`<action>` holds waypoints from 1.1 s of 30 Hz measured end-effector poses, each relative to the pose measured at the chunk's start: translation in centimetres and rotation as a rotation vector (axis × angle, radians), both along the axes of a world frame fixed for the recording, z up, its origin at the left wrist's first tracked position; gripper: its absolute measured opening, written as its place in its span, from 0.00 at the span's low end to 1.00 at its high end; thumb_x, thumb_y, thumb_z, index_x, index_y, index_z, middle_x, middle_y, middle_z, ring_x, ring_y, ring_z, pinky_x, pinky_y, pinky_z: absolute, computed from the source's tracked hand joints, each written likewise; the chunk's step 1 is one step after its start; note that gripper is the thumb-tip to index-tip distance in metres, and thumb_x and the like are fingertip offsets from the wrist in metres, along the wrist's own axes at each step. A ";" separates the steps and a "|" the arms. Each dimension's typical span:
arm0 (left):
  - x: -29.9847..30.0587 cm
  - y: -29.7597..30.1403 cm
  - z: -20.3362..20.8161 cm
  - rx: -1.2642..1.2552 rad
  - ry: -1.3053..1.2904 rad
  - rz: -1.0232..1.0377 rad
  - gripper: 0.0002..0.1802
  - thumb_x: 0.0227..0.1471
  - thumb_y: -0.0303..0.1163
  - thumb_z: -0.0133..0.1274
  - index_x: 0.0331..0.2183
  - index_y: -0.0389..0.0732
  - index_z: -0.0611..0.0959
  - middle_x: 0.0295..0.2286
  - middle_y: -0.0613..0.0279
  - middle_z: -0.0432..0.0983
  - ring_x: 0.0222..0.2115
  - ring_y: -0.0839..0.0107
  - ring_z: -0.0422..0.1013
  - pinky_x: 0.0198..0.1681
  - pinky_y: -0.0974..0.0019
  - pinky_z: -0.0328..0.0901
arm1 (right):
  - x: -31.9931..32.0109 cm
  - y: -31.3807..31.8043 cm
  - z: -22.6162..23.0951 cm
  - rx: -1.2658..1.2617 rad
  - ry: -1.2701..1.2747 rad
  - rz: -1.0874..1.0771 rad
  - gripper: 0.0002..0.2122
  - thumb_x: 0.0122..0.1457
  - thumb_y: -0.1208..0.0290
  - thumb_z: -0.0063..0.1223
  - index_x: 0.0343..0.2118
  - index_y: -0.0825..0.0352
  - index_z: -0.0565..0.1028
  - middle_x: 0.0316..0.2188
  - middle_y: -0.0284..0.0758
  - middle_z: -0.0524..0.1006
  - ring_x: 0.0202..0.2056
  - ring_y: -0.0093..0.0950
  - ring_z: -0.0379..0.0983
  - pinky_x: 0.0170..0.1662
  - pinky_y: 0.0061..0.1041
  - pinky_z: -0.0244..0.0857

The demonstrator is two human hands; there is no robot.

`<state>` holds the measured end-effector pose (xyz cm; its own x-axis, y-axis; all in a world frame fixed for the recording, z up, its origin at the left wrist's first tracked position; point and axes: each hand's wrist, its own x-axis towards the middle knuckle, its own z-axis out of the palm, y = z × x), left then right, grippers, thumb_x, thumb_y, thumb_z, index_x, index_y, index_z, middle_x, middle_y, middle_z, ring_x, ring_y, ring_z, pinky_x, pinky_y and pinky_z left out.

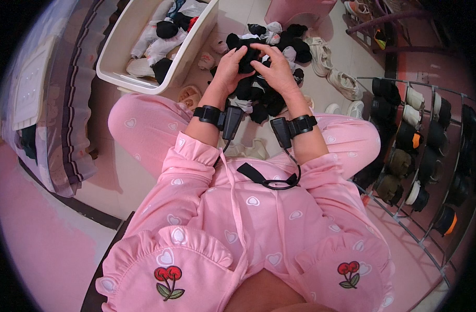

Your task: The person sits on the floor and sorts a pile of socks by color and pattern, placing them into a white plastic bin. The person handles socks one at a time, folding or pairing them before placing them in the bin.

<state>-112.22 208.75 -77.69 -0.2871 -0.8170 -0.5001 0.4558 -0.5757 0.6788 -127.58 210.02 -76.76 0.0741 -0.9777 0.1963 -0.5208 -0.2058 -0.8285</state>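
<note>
Both hands meet over a heap of socks (271, 101) on the floor, mostly black with some white ones. Between them is a bundled black sock (246, 63). My left hand (230, 66) is closed on its left side, the thumb along its edge. Curled over the right side of the same bundle is my right hand (273, 64), its index finger and thumb bent onto it. The far fingers of both hands are partly hidden by the sock.
To the left stands a white plastic bin (180, 78) holding bundled socks. A pink tub (300, 10) is behind the heap. White sneakers (344, 84) lie at its right, and a metal shoe rack (404, 208) full of shoes runs along the right side. A slipper (189, 96) is near my left knee.
</note>
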 end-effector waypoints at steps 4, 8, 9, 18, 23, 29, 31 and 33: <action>-0.6 0.2 0.7 0.031 -0.082 -0.046 0.19 0.53 0.53 0.51 0.35 0.47 0.78 0.29 0.71 0.69 0.28 0.78 0.63 0.28 0.72 0.57 | 0.2 -0.4 -0.8 0.114 -0.128 -0.043 0.10 0.50 0.72 0.57 0.36 0.66 0.76 0.26 0.33 0.74 0.30 0.26 0.72 0.36 0.23 0.66; -0.2 -0.1 0.5 -0.009 -0.192 -0.167 0.22 0.52 0.58 0.50 0.31 0.48 0.77 0.22 0.74 0.67 0.20 0.81 0.59 0.21 0.77 0.50 | -0.2 -0.5 -0.8 0.297 -0.360 -0.120 0.08 0.53 0.72 0.56 0.34 0.68 0.75 0.25 0.29 0.74 0.26 0.19 0.70 0.31 0.19 0.64; 0.0 -0.2 0.3 -0.024 -0.226 -0.202 0.23 0.52 0.60 0.50 0.30 0.48 0.77 0.21 0.75 0.66 0.18 0.82 0.57 0.19 0.78 0.48 | -0.3 -0.5 -0.6 0.360 -0.438 -0.152 0.08 0.54 0.71 0.55 0.34 0.69 0.75 0.25 0.28 0.74 0.24 0.17 0.68 0.29 0.18 0.63; 0.2 -0.2 0.0 0.067 0.132 -0.113 0.23 0.56 0.55 0.46 0.35 0.44 0.76 0.26 0.67 0.70 0.18 0.79 0.59 0.19 0.79 0.53 | -1.3 -0.5 -0.4 0.613 -0.976 -0.196 0.06 0.60 0.68 0.49 0.32 0.63 0.73 0.23 0.27 0.69 0.17 0.14 0.57 0.19 0.14 0.51; -0.2 0.1 0.8 -0.049 0.073 -0.089 0.18 0.58 0.47 0.47 0.39 0.43 0.75 0.29 0.67 0.71 0.23 0.79 0.65 0.24 0.77 0.60 | -1.1 -0.2 -0.4 0.624 -0.940 -0.202 0.05 0.61 0.68 0.48 0.32 0.63 0.72 0.22 0.26 0.69 0.17 0.14 0.57 0.19 0.15 0.51; 0.0 -0.4 -1.0 -0.118 -0.077 -0.200 0.14 0.53 0.40 0.49 0.40 0.47 0.77 0.27 0.74 0.69 0.26 0.83 0.65 0.29 0.78 0.59 | -1.1 -0.1 0.7 0.724 -0.908 -0.261 0.04 0.60 0.70 0.48 0.30 0.61 0.72 0.19 0.24 0.66 0.14 0.14 0.55 0.17 0.14 0.49; 0.4 -0.6 -1.2 -0.113 -0.055 -0.269 0.14 0.52 0.40 0.50 0.41 0.47 0.77 0.28 0.75 0.69 0.27 0.83 0.65 0.31 0.77 0.60 | -1.1 -0.1 0.8 0.749 -0.776 -0.213 0.04 0.59 0.70 0.47 0.29 0.60 0.72 0.18 0.23 0.65 0.14 0.14 0.54 0.16 0.14 0.48; 0.7 -0.8 -1.0 -0.085 -0.120 -0.336 0.15 0.51 0.41 0.51 0.41 0.48 0.77 0.28 0.75 0.70 0.28 0.83 0.65 0.33 0.75 0.60 | -1.1 -0.2 0.7 0.765 -0.715 -0.122 0.07 0.59 0.66 0.49 0.29 0.63 0.74 0.17 0.24 0.66 0.14 0.14 0.56 0.16 0.15 0.48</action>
<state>-111.51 207.98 -78.67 -0.4902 -0.7267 -0.4813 0.1647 -0.6194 0.7676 -128.70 209.80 -76.07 0.0774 -0.8527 -0.5166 0.1581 0.5221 -0.8381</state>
